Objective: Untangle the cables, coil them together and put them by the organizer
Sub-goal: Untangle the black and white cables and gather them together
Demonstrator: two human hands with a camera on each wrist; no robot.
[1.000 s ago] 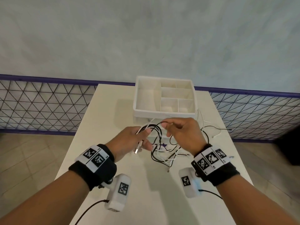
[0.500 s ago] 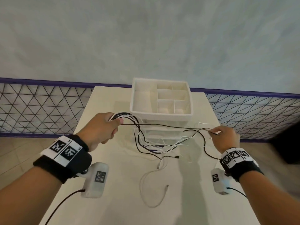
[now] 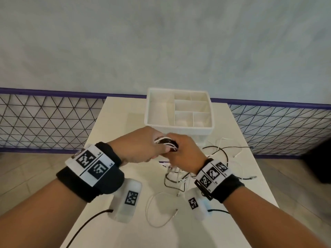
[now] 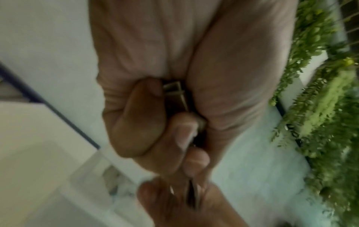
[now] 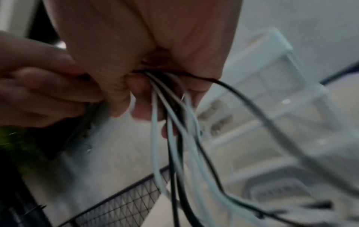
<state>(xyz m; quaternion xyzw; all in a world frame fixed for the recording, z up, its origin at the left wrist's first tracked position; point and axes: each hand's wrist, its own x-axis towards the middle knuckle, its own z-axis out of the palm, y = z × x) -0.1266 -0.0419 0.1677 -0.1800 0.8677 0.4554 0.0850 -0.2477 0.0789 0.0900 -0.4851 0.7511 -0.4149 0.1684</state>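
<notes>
A: Why is the person bringing both hands together at the middle of the counter (image 3: 114, 176)?

B: The left hand (image 3: 141, 146) is gripping a small coil of black and white cables (image 3: 166, 142), its fingers (image 4: 139, 116) curling tight, probably to stop the loops springing apart. The right hand (image 3: 186, 154) is closing its fingers (image 5: 48, 92) round the trailing strands, seemingly feeding slack onto the coil.

A: And where is the loose part lying?

B: It is hanging under the hands and spreading toward 3 o'clock, one white loop resting at 6 o'clock. The organizer (image 3: 179, 126) is standing just beyond at 12 o'clock, so the finished bundle is likely needing only a short carry.
</notes>
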